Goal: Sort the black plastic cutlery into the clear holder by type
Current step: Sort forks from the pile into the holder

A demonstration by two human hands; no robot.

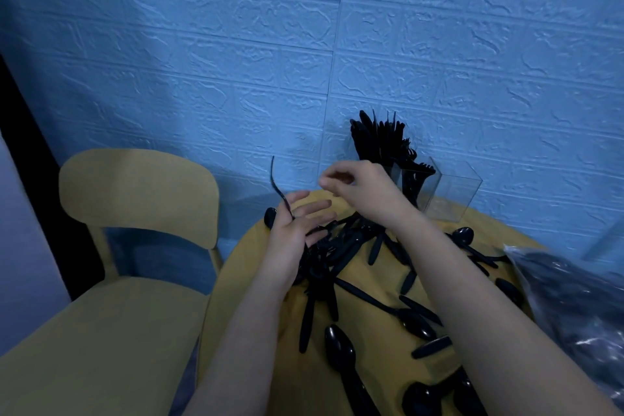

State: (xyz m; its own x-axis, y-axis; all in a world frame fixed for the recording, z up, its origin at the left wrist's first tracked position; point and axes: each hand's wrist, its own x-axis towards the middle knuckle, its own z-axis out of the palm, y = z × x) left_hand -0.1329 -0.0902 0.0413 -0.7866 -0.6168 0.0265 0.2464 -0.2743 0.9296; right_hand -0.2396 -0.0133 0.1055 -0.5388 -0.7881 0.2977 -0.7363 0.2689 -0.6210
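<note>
Sorting black cutlery [341, 257] heaped on the yellow table [256, 280].
My left hand [293, 233] pinches one piece, fingers extended; my right hand [358, 186] hovers loosely curled, empty, near the clear holder [449, 196] at the far wall.

No legible txt, labels or nos. anywhere.
</note>
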